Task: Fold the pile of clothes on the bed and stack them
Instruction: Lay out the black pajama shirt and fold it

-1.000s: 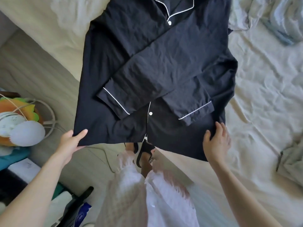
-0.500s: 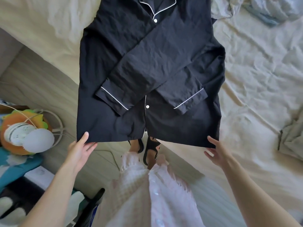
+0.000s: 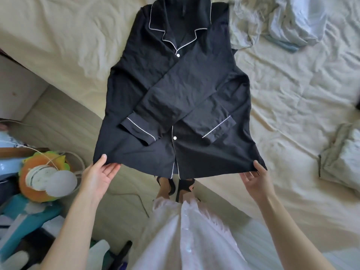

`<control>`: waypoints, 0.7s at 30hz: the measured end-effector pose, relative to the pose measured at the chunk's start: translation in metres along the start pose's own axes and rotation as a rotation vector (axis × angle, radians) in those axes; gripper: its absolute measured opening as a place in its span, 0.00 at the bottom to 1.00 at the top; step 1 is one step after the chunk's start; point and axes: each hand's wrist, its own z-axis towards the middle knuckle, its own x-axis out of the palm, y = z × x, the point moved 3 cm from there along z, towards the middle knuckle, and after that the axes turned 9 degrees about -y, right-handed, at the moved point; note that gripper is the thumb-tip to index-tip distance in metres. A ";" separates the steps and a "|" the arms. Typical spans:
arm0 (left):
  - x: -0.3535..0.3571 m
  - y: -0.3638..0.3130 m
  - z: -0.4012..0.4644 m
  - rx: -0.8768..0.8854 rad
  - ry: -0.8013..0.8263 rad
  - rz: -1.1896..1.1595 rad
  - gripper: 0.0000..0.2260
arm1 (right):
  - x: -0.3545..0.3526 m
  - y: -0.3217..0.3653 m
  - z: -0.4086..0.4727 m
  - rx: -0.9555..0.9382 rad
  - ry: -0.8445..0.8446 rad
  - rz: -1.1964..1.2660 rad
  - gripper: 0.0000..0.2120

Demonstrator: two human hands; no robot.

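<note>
**Hem pinched, fold pending**

The black pajama shirt [image 3: 175, 98] lies on the bed [image 3: 292, 94], hem overhanging at 6 o'clock. Lifting unevenly could slide the crossed sleeves out of place. Left hand [image 3: 99, 174] at 8 o'clock and right hand [image 3: 255, 176] at 4 o'clock, palms up, each pinch a hem corner.

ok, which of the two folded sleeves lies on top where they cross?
The sleeve whose white-piped cuff ends toward the left hand. It runs unbroken across the black pyjama shirt; the other sleeve's cuff emerges from beneath it.
</note>
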 end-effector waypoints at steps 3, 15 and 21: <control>0.011 -0.027 -0.013 0.013 0.007 -0.051 0.11 | 0.016 0.021 -0.022 -0.081 0.050 -0.016 0.05; 0.111 -0.148 -0.008 -0.001 0.195 -0.126 0.10 | 0.136 0.134 -0.054 -0.278 0.200 -0.059 0.08; 0.190 -0.224 0.037 0.007 0.237 -0.133 0.09 | 0.246 0.196 -0.026 -0.282 0.143 -0.091 0.09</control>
